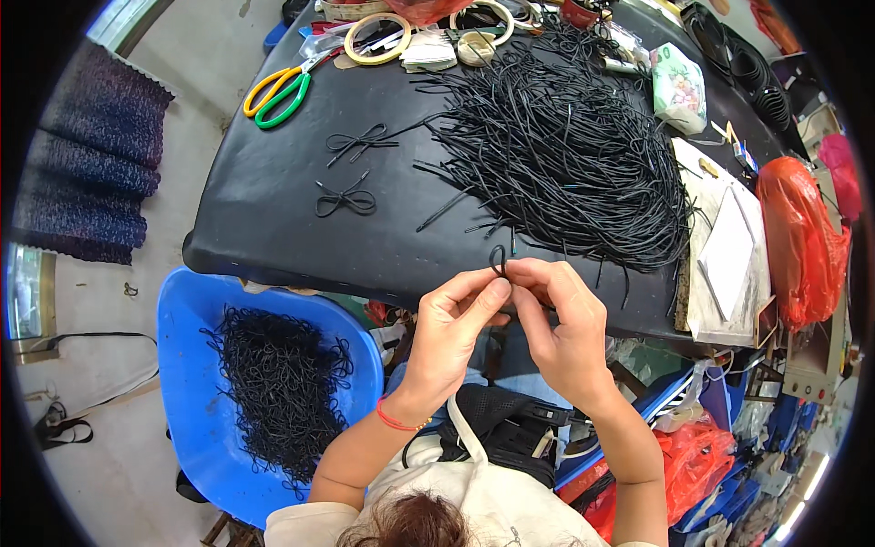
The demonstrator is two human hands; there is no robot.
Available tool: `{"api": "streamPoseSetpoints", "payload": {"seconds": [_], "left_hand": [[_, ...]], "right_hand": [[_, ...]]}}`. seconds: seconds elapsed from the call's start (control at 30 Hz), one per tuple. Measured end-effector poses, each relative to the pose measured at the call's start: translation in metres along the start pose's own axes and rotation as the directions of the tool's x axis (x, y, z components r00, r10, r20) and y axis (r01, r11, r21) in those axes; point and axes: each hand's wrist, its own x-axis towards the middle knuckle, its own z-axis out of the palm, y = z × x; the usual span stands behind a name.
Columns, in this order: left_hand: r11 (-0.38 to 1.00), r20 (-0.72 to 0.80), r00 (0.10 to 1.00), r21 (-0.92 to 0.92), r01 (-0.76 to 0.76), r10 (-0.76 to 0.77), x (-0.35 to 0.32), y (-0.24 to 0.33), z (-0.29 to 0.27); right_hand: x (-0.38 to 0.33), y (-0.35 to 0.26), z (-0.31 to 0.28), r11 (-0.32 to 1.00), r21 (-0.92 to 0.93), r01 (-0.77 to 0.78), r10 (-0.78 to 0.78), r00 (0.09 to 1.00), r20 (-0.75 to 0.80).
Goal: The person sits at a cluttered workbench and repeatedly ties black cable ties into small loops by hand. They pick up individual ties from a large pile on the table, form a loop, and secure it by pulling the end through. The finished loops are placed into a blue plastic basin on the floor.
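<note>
Between my fingertips at the table's near edge is a thin black cord [498, 259], bent into a small loop. My left hand [458, 319] pinches it from one side, thumb against fingers. My right hand [561, 319] pinches it from the other side, close beside the left. Part of the cord is hidden behind the fingers. Beyond my hands lies a large heap of loose black cords [565, 155]. Two cords tied in bows, a nearer bow [346, 199] and a farther bow [360, 141], lie to the left of the heap.
A blue tub [178, 365] holding a pile of tangled black cords [278, 392] stands below the table's left part. Scissors [281, 96] with yellow and green handles and tape rolls [378, 38] lie at the back. A pale board [720, 246] and red bag [797, 237] are right.
</note>
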Motion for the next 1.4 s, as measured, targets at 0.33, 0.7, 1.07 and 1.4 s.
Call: {"api": "streamPoseSetpoints", "payload": {"seconds": [0.33, 0.7, 1.07, 1.4], "left_hand": [[0.930, 0.132, 0.979, -0.317, 0.188, -0.153, 0.009, 0.020, -0.019], [0.991, 0.100, 0.989, 0.095, 0.095, -0.105, 0.003, 0.023, -0.013], [0.993, 0.281, 0.958, 0.113, 0.026, -0.057, -0.005, 0.031, -0.009], [0.997, 0.110, 0.994, 0.073, -0.003, -0.005, -0.002, 0.017, -0.015]], "right_hand": [[-0.001, 0.003, -0.015, 0.918, -0.309, 0.249, -0.243, 0.968, 0.058], [0.001, 0.009, -0.021, 0.889, -0.371, 0.269, -0.270, 0.962, 0.051], [0.007, 0.006, -0.028, 0.994, -0.027, 0.103, -0.094, 0.966, 0.241], [-0.014, -0.007, -0.017, 0.627, 0.549, -0.552, 0.343, 0.829, 0.441]]}}
